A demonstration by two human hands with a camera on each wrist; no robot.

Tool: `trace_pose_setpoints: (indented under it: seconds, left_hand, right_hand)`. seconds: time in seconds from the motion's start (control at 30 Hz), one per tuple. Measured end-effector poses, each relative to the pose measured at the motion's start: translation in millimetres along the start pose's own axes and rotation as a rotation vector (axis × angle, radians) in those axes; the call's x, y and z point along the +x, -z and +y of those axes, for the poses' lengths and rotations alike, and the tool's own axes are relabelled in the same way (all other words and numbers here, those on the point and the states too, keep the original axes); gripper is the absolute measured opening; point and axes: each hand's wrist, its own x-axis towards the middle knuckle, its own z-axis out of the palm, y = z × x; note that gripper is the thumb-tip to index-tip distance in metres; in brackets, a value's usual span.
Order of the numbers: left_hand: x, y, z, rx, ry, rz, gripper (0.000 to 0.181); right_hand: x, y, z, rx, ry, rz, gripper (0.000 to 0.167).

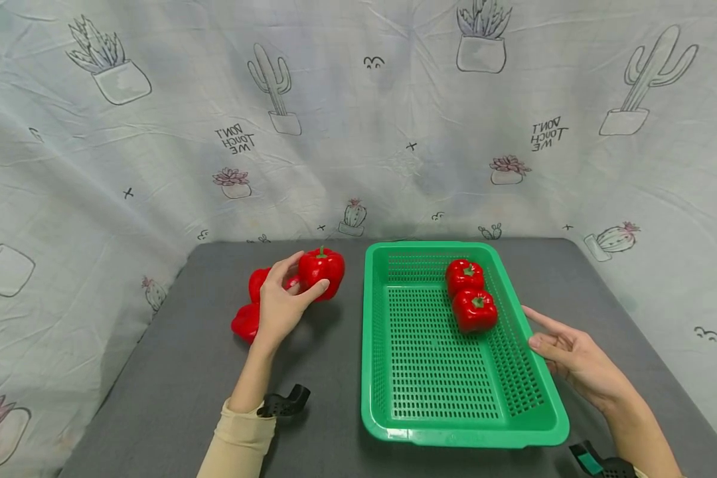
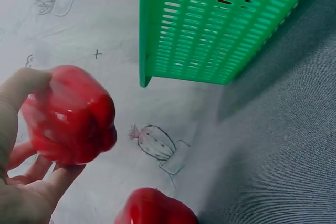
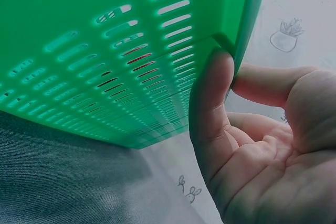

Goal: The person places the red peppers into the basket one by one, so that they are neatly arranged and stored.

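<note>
Left of the basket (image 1: 368, 345), a pepper (image 1: 322, 267) sits clasped between thumb and fingers of the left hand (image 1: 279, 311), likely light, firm and slick, best held round its broad sides, while the right hand (image 1: 588, 365) pinches the basket's rim.

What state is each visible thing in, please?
Held pepper: raised, stem up.
Left hand: holding that pepper.
Green basket: upright, partly filled.
Right hand: holding that basket.
Peppers in the basket: together, stems up.
Peppers by the left hand: partly hidden.
Printed cloth: hanging, wrinkled.
</note>
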Motion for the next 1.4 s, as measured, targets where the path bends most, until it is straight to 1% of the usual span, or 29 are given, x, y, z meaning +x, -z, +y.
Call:
trace_pose_setpoints:
  seconds: [0.13, 0.2, 0.3, 0.43, 0.47, 0.57, 0.77, 0.87, 1.07, 1.2, 1.3, 1.4]
  left_hand:
    - [1.0, 0.8, 4.0, -0.014, -0.004, 0.019, 0.064]
    - [1.1, 0.8, 8.4, -0.022, -0.008, 0.023, 0.064]
    - [-1.1, 0.9, 22.5, -0.031, -0.023, 0.018, 0.064]
    - [-5.5, 1.8, 42.8, -0.035, -0.042, 0.013, 0.062]
    - [-6.4, 2.1, 46.5, -0.036, -0.045, 0.015, 0.061]
    - [-7.3, 2.0, 50.8, -0.040, -0.055, 0.020, 0.061]
    - [-8.0, -0.5, 54.1, -0.067, -0.071, 0.010, 0.061]
    - [-9.3, -1.8, 57.2, -0.074, -0.080, 0.016, 0.061]
    - [-12.0, -5.3, 64.9, -0.093, -0.118, 0.017, 0.059]
    - [-13.4, -8.2, 65.7, -0.097, -0.138, 0.014, 0.058]
    - [-12.0, -10.5, 55.1, -0.108, -0.135, 0.022, 0.059]
    - [-10.7, -13.8, 43.8, -0.147, -0.129, 0.018, 0.061]
  right_hand:
    - [1.1, 0.0, 0.2, -0.018, -0.006, 0.017, 0.060]
    - [1.2, -0.1, 0.1, -0.038, -0.012, 0.033, 0.059]
    - [0.6, -0.2, -0.1, -0.061, -0.018, 0.053, 0.059]
    - [-0.1, 0.2, -0.6, -0.053, -0.023, 0.050, 0.058]
    - [-0.3, 0.2, -0.9, -0.047, -0.023, 0.046, 0.058]
    - [0.0, 0.1, -1.8, -0.043, -0.023, 0.040, 0.058]
    - [-0.3, -0.4, -2.9, -0.049, -0.023, 0.034, 0.058]
    - [-0.5, -0.5, -2.7, -0.056, -0.025, 0.030, 0.059]
    - [-0.9, -1.1, -2.0, -0.081, -0.033, 0.041, 0.059]
    - [-1.8, -1.6, -1.5, -0.092, -0.043, 0.052, 0.059]
    - [-1.6, -1.5, -1.8, -0.092, -0.040, 0.049, 0.059]
    - [-0.2, -1.7, -3.1, -0.097, -0.032, 0.045, 0.059]
